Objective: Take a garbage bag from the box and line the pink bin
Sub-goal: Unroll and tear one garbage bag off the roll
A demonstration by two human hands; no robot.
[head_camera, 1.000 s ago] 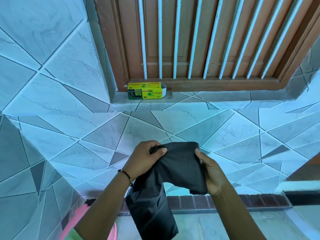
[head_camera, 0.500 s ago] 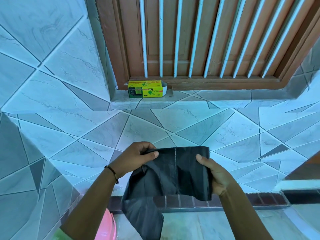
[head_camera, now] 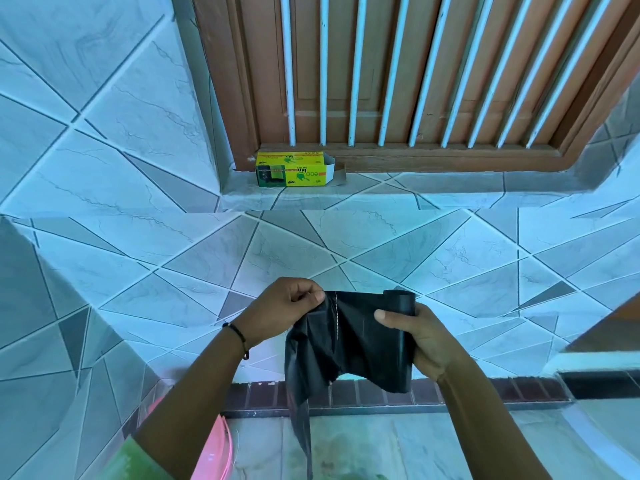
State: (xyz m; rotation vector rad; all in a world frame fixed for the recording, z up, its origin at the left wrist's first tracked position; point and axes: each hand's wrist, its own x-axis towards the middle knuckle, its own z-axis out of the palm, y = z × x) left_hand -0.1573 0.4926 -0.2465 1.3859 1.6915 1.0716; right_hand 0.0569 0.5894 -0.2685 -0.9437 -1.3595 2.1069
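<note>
The pink bin (head_camera: 216, 452) is mostly cut off under the left forearm. The box (head_camera: 292, 169) sits on the sill well beyond the fingers. The left hand (head_camera: 284, 308) pinches the garbage bag (head_camera: 349, 344) by its top corner; the right hand (head_camera: 420, 337) grips the rolled part, thumb across the front.
</note>
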